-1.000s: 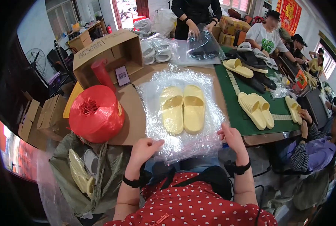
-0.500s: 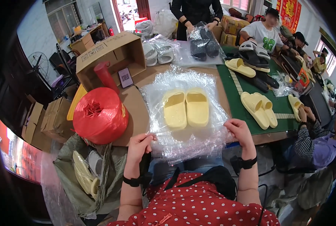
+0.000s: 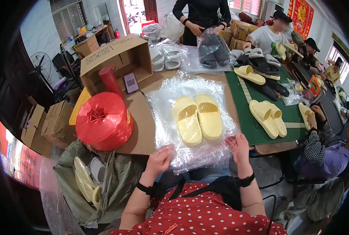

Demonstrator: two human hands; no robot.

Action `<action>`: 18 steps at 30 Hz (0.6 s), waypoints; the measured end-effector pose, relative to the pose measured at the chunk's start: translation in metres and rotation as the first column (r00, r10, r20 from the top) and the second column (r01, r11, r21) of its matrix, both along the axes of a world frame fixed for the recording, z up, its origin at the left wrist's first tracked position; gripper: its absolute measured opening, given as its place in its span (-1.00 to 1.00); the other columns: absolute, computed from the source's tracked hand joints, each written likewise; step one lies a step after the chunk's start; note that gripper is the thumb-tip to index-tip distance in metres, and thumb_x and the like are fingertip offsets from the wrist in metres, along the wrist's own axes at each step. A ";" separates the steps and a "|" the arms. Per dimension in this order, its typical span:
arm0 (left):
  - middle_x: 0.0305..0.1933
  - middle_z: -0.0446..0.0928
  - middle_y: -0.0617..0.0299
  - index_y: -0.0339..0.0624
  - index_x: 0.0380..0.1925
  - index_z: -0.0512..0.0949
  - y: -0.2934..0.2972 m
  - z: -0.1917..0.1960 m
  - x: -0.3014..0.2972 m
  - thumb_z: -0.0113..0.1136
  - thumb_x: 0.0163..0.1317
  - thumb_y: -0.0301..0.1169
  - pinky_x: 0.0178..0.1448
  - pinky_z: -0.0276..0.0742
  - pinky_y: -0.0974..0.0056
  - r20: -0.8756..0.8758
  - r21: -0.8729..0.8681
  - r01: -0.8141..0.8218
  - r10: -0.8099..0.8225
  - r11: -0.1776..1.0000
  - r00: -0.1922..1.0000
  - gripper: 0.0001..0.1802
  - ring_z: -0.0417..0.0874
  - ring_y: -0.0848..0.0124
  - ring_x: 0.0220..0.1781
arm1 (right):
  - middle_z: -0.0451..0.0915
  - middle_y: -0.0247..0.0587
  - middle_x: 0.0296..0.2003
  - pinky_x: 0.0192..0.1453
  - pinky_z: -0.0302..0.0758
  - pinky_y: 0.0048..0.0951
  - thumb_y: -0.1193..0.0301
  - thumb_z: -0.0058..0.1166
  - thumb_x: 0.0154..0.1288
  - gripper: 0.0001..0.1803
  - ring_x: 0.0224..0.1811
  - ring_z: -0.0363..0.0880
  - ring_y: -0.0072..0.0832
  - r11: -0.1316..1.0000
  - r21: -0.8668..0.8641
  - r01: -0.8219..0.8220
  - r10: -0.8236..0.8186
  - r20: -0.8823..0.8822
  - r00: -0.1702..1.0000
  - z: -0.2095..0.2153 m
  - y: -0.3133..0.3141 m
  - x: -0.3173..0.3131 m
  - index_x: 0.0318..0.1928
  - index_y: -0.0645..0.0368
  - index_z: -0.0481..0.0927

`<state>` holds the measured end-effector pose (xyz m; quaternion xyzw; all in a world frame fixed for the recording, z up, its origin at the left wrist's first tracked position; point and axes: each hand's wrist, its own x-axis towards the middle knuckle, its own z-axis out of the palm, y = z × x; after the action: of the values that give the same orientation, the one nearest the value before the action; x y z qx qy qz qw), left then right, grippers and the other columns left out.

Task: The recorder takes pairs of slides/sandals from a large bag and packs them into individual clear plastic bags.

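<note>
A pair of pale yellow slide slippers (image 3: 209, 121) lies inside a clear plastic bag (image 3: 166, 100) on the table in front of me, toes toward the far side and heels toward me. The bag lies over a stack of similar clear bags. My left hand (image 3: 160, 159) is closed at the near left corner of the bag, fingertips pinched on its edge. At the near right corner my right hand (image 3: 239, 149) has its fingers curled on the film. The slippers sit slightly tilted, close beside each other.
Left of the bags stand a big red twine roll (image 3: 104, 123), a cardboard box (image 3: 141, 58) and a red cylinder (image 3: 111, 80). A green mat (image 3: 241, 105) with more slippers lies to the right. An open sack (image 3: 115, 188) is below left. Co-workers handle slippers at the far side and right.
The bagged slippers have shifted toward me and turned slightly. My left hand has moved right and down, my right hand a little left and down. Across the table, a co-worker has lifted yellow slippers.
</note>
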<state>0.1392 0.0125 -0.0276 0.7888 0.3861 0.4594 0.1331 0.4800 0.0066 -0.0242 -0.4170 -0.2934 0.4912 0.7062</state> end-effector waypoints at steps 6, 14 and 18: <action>-0.15 0.68 0.07 -0.30 -0.31 0.63 -0.002 0.008 0.009 0.37 0.12 -0.50 -0.06 0.61 0.28 0.138 -0.379 0.023 0.032 0.925 0.990 -0.85 0.71 0.25 -0.10 | 0.52 -0.05 -0.10 -0.08 0.63 -0.24 0.41 0.19 0.32 -0.62 -0.17 0.59 -0.32 0.994 -0.104 -0.020 0.006 -0.135 0.991 0.013 -0.001 -0.008 0.01 0.26 0.32; 0.23 0.37 0.01 -0.36 0.30 0.19 0.017 -0.004 0.034 0.30 0.26 -0.48 0.19 0.45 0.35 0.729 -0.629 0.424 0.306 0.651 0.612 -0.32 0.47 0.41 0.13 | 0.42 0.18 0.07 -0.29 0.65 -0.34 0.48 0.37 0.13 0.07 -0.09 0.56 -0.29 0.968 -0.228 0.108 -0.073 0.154 0.985 0.007 0.017 -0.039 0.44 0.24 -0.17; 0.15 0.43 -0.07 -0.39 0.38 0.11 0.018 0.013 0.055 0.35 0.24 -0.37 0.10 0.51 0.33 0.617 -0.682 0.285 0.320 0.674 0.719 -0.18 0.52 0.38 0.09 | 0.45 0.15 0.03 -0.41 0.61 -0.43 0.55 0.33 0.10 0.06 -0.30 0.59 -0.37 0.974 -0.203 0.101 -0.062 0.193 0.979 -0.007 0.024 -0.037 0.44 0.25 -0.17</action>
<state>0.1939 0.0308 -0.0150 0.4283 0.4660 0.5246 0.5694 0.4430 0.0304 -0.0311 -0.5457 -0.2865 0.4491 0.6468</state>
